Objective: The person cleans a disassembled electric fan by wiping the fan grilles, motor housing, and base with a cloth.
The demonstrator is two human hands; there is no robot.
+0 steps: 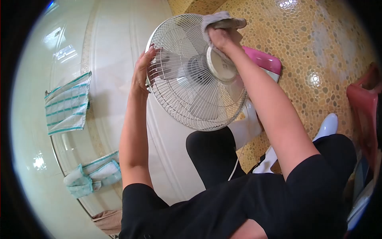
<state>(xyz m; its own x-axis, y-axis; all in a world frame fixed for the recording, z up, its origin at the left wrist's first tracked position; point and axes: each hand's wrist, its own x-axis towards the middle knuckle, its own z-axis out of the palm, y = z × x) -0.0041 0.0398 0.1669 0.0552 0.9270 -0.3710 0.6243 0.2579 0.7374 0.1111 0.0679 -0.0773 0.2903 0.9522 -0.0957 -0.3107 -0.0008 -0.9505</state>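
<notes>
A round white fan cage [187, 107] stands tilted in front of me, its wire grille around grey blades, with a pale round cap [221, 67] at its centre right. My left hand [144, 69] grips the cage's left rim, fingers curled over the wires. At the upper right of the cage, my right hand [221, 39] is closed on a grey cloth [223, 20], which lies against the rim. Part of the cloth hangs down beside the cap.
Towels [68, 104] [95, 179] and a brown cloth [108, 221] hang on a rail along the tiled wall at left. A pink object [263, 60] lies behind the fan on the pebble-patterned floor [296, 36]. A red stool [364, 95] is at right. A white cord [238, 161] hangs below the fan.
</notes>
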